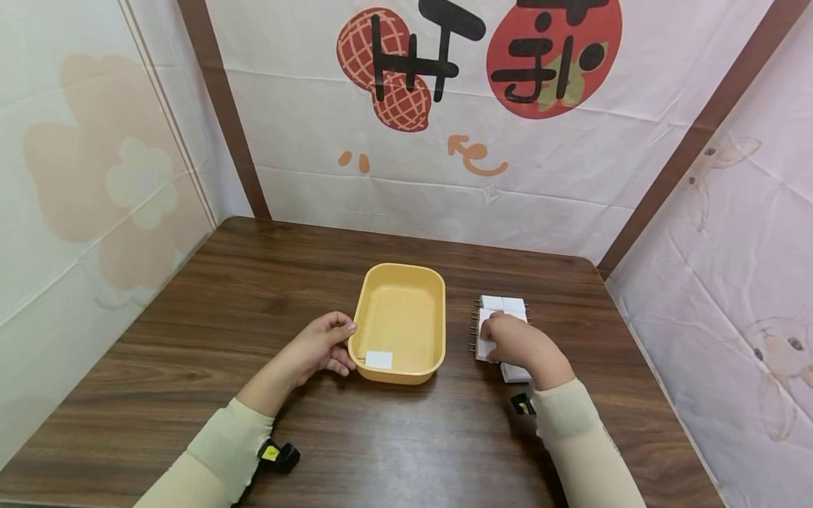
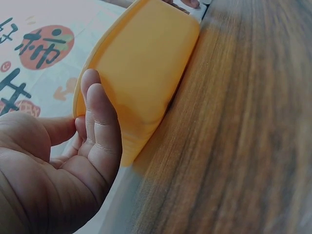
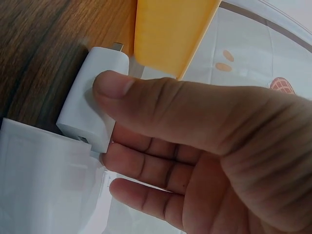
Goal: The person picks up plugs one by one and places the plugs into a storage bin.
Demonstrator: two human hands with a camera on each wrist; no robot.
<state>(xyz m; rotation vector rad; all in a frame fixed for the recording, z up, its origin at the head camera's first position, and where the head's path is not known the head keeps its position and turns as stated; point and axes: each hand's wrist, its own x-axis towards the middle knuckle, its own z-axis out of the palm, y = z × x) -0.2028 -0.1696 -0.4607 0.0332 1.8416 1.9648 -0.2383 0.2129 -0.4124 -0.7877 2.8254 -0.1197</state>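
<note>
— Where is the white charger [image 3: 92, 105] found, relative to the hands?

— It is pinched by the right hand [image 1: 517, 343], thumb on top and fingers beneath, at the near left edge of a cluster of white chargers [image 1: 503, 307] laid on the counter [image 1: 190, 339]. Metal prongs are seen along the cluster's left side.

— And the left hand [image 1: 317, 347]?

— It is curled round the near left corner of the yellow tray [image 1: 424, 279], with the thumb at the rim and the fingers against the outer wall. The tray is set between the two hands, just left of the chargers.

— Is anything held in the tray?

— One white block [image 1: 378, 359] is seen lying flat in its near end, close to the left hand but not touched by it.
</note>
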